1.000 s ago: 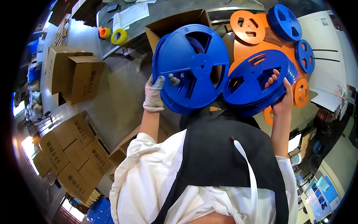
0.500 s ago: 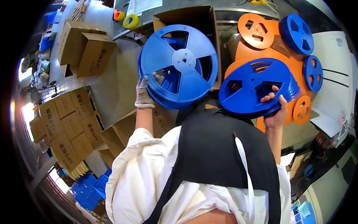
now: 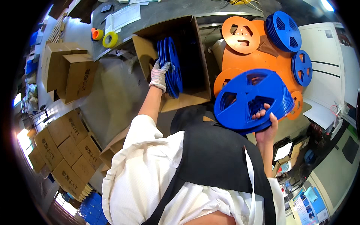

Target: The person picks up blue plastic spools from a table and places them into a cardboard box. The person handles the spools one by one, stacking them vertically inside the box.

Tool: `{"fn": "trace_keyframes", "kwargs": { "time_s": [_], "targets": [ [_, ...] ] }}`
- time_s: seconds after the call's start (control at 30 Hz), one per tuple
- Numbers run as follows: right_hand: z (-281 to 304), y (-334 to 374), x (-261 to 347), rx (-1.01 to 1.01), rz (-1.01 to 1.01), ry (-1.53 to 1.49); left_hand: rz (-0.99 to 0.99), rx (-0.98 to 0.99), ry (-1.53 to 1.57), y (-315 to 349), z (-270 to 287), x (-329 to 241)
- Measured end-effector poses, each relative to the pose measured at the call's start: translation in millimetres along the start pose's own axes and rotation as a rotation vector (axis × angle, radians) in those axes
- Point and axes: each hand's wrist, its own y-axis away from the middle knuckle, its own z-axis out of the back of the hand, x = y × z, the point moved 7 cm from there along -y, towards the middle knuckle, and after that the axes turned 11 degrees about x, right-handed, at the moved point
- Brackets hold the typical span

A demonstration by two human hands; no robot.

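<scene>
Smaller stack of blue reels [image 3: 174,60] had just turned: half a second earlier its flat face showed in front of the cardboard box [image 3: 187,101]; by this moment it stood nearly edge-on at the box's open mouth. Gloved left hand [image 3: 159,77] gripped it by the left side; whether the stack bore on the box floor could not be told. Bare right hand [image 3: 267,125] held the thicker stack of blue reels [image 3: 251,93], fingers hooked through a cut-out, near the orange surface [image 3: 247,62]. Judgement: the turn suited the smaller stack to the opening; release not yet made.
</scene>
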Motion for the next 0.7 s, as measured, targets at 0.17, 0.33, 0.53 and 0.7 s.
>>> {"fn": "trace_keyframes", "kwargs": {
  "time_s": [0.17,0.33,0.53,0.7],
  "targets": [
    [3,16,-8,-0.209,0.041,0.036,0.009,0.011,-0.098,-71,13,13],
    [2,25,-18,-0.322,0.079,0.01,-0.063,-0.095,-0.281,-119,24,14],
    [0,26,-27,-0.408,0.095,0.022,0.012,-0.053,-0.149,-154,39,38],
    [1,26,-35,-0.422,0.075,0.014,0.06,-0.058,-0.115,-153,26,48]
  ]
}}
